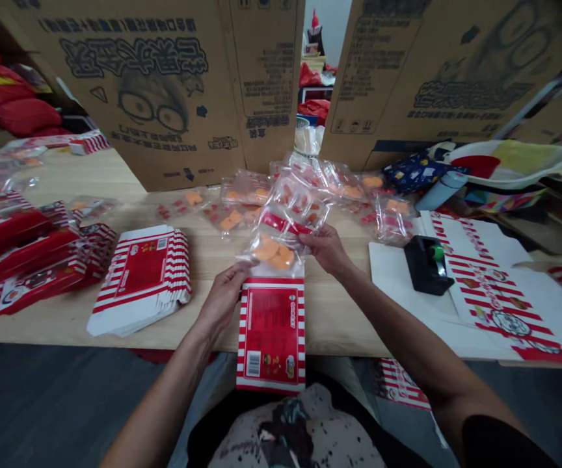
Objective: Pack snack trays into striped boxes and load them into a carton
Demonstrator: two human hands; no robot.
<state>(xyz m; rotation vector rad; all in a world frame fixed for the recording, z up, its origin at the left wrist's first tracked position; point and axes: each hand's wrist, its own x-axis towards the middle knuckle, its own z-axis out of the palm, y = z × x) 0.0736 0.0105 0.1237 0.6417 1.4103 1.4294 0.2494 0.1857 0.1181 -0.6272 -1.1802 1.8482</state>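
Nearest the wearer, a flat red-and-white striped paperboard carton (271,335) lies at the front edge of the light wooden worktop (344,325), overhanging it. Both hands grasp a clear plastic sachet of orange pieces (274,250) just above the carton: the left hand (222,299) pinches its lower left corner, and the right hand (324,250) holds its right side. Left of the hands lies a stack of flattened striped cartons (139,279); to the right, a black box-shaped device with a green part (427,263) rests on a white unfolded carton sheet (500,292). Beyond are scattered clear sachets (242,201), then upright brown corrugated cardboard panels (139,84) printed with a cartoon face.
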